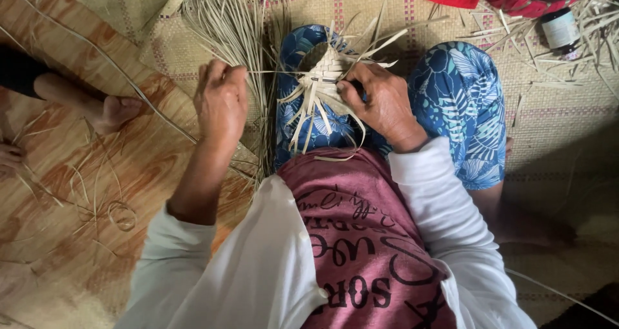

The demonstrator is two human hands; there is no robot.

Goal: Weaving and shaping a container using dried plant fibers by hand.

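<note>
Your right hand [380, 100] pinches a dark tool into the small woven piece [322, 77] on your lap, left hand [221, 100] closed on a taut strip [274, 71] running left of it; overpulling likely snaps the strip or distorts the weave.

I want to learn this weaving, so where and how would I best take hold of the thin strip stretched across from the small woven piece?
Likely at its free left end, as the left hand does: pinch the thin strip between fingertips, coming from the left, in line with it. It runs taut and nearly level from the woven piece, which the right hand steadies.
</note>
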